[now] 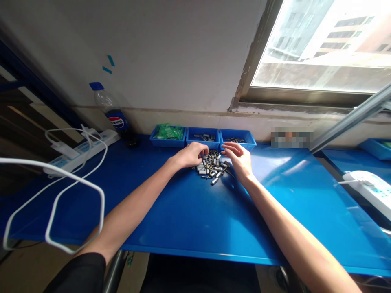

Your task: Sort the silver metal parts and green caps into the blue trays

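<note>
A pile of small loose metal parts lies on the blue table, mixing short silver cylinders with thin, dark and brassy pin-like pieces. Over its left side is my left hand, fingers curled down and closed; whatever they hold is hidden. My right hand hovers at the pile's right edge, its thumb and fingers bent but apart, with no part visible between them. Just behind the hands stand a blue middle tray with silver cylinders and a blue right tray with thin pin-like pieces.
A blue left tray holds green plastic pieces. Beside it stands a cola bottle. A white power strip and looping white cable occupy the left; another power strip is at right. The wall and window rise behind the table.
</note>
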`<state>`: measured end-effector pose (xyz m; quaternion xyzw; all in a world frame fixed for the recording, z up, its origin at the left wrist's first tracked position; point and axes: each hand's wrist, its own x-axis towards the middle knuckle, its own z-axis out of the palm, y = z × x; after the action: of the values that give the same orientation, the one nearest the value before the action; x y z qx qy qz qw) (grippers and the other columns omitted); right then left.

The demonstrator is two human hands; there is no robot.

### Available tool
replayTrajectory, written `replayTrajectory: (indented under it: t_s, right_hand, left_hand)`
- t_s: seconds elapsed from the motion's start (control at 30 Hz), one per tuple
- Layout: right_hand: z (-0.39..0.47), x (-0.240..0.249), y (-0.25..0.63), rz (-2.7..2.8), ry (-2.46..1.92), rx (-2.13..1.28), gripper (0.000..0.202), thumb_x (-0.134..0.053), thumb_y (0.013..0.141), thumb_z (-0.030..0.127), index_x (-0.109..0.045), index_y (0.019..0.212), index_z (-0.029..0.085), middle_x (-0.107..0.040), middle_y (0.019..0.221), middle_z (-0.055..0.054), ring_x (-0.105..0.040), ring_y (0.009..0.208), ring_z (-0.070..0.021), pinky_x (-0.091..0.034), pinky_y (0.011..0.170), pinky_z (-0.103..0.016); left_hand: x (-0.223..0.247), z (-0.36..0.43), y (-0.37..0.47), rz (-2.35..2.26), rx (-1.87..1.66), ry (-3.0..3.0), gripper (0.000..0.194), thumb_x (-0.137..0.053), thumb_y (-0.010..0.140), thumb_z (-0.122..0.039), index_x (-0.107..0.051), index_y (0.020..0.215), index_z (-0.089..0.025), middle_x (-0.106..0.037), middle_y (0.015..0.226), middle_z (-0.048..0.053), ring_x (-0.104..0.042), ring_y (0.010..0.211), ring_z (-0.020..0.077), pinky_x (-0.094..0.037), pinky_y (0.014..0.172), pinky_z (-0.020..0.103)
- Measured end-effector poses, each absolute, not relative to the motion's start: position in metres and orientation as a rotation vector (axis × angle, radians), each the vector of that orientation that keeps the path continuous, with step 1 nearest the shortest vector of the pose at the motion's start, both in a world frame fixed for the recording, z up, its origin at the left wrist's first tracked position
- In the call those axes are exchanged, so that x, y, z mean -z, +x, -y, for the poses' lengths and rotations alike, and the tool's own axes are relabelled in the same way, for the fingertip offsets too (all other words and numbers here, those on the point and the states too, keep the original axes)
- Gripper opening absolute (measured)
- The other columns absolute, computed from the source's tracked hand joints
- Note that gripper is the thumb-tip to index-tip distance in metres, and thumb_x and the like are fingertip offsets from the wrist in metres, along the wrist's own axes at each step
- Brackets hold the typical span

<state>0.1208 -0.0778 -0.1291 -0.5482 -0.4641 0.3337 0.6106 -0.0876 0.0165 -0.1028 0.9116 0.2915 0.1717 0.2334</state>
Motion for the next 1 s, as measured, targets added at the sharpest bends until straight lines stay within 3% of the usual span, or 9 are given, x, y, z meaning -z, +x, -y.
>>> replayTrajectory:
  t_s: [0.2,0.4,0.53,0.83,1.0]
  right_hand:
    - [0.076,0.131,0.121,1.075,-1.266,-0.770,0.036,-0.073,0.083,0.044,-0.074,0.111,0.021,-0.079,0.112,-0.011,-0.076,0.091,-0.0255,-0.061,0.084,-0.041]
    - [0.079,0.125,0.118,1.116,-1.252,-0.841,0.037,-0.078,0.081,0.046,-0.076,0.108,0.022,-0.079,0.092,-0.007,-0.074,0.081,-0.0232,-0.059,0.082,-0.040]
    - [0.083,0.119,0.113,1.190,-1.191,-0.970,0.036,-0.081,0.079,0.048,-0.079,0.105,0.023,-0.079,0.088,-0.005,-0.074,0.081,-0.0229,-0.058,0.083,-0.039]
    - [0.080,0.127,0.115,1.163,-1.131,-1.030,0.033,-0.085,0.077,0.046,-0.082,0.100,0.023,-0.078,0.083,-0.004,-0.072,0.079,-0.0219,-0.056,0.083,-0.038]
    - [0.078,0.128,0.116,1.148,-1.168,-0.971,0.029,-0.083,0.078,0.044,-0.082,0.098,0.023,-0.080,0.090,-0.006,-0.075,0.083,-0.0247,-0.058,0.087,-0.042]
  left_hand:
    - [0.099,-0.018,-0.088,-0.758,-0.596,2.451,0.035,-0.062,0.069,-0.002,-0.075,0.099,-0.014,-0.075,0.086,0.006,-0.070,0.077,0.0165,-0.055,0.067,0.022]
    - [0.089,-0.009,-0.079,-0.601,-0.856,2.232,0.029,-0.069,0.080,-0.010,-0.072,0.108,-0.016,-0.075,0.093,0.005,-0.074,0.086,0.0166,-0.061,0.077,0.025]
    - [0.082,-0.001,-0.075,-0.537,-0.947,2.127,0.031,-0.076,0.079,-0.014,-0.071,0.109,-0.015,-0.074,0.095,0.006,-0.075,0.087,0.0174,-0.063,0.081,0.028]
    - [0.086,-0.003,-0.075,-0.517,-0.909,2.247,0.031,-0.073,0.080,-0.012,-0.071,0.110,-0.015,-0.074,0.098,0.007,-0.073,0.084,0.0164,-0.063,0.077,0.027]
    - [0.082,-0.007,-0.082,-0.643,-0.790,2.445,0.035,-0.075,0.077,-0.012,-0.071,0.112,-0.017,-0.075,0.100,0.006,-0.072,0.087,0.0181,-0.059,0.080,0.027]
